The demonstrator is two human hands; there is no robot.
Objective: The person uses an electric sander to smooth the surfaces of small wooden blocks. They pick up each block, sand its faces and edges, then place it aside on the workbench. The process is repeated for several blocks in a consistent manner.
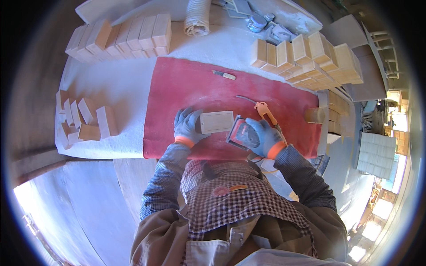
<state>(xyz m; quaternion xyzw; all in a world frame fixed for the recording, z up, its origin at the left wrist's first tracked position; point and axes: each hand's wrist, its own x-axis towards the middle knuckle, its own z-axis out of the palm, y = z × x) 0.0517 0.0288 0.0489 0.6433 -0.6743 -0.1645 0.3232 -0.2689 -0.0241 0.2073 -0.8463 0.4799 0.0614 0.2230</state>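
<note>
On a red mat (186,89) lies a small pale wooden box (217,122), its framed face with a small hole turned up. My left hand (189,123), in a grey work glove with an orange cuff, holds the box at its left side. A red and black electric palm sander (244,133) is gripped in my gloved right hand (264,136). Its flat pad is tilted and stands just right of the box, apart from it. Beyond my right hand lies an orange air blow gun (265,111) with a thin nozzle.
A putty knife or scraper (224,74) lies towards the mat's far edge. Wooden boxes (139,31) stand in a row at back left, more boxes (309,60) are stacked at back right, and loose boxes (85,116) stand at left. A ribbed duct hose (197,16) ends at the back.
</note>
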